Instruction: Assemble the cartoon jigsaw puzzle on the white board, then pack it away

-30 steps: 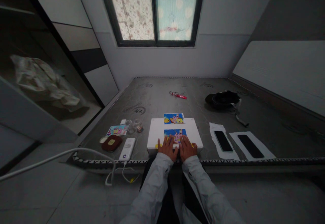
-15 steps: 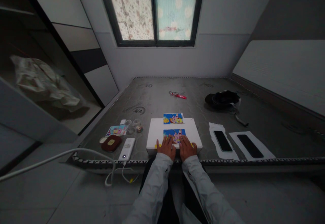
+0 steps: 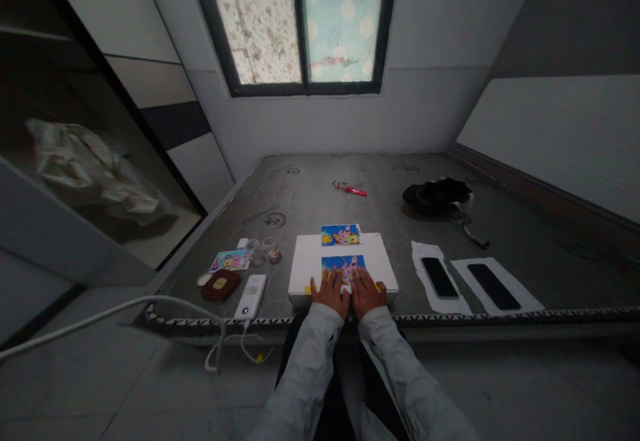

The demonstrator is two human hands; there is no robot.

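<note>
A white box (image 3: 305, 261) lies in front of me near the mattress edge. On its top is a blue cartoon picture card (image 3: 345, 263), its lower part covered by my fingers. My left hand (image 3: 331, 292) rests on the card's lower left, fingers spread. Beside it, my right hand (image 3: 367, 291) lies on the lower right, its fingers stretched out too. A second cartoon card (image 3: 340, 234) lies at the box's far edge, apart from both hands. Bits of yellow show by the outer side of each hand; what they belong to is partly hidden.
Left of the box are a white power bank (image 3: 251, 296) with a cable, a brown pouch (image 3: 221, 285), a pink cartoon card (image 3: 231, 260) and small clear containers (image 3: 270, 246). Two phones (image 3: 439, 277) lie on white sheets at right. Farther back are a black cap (image 3: 437, 196) and a red item (image 3: 351, 189).
Both hands stay on the card, with the fingers shifted only slightly and the right hand a little to the left. The view has tilted a little; the objects have not moved.
</note>
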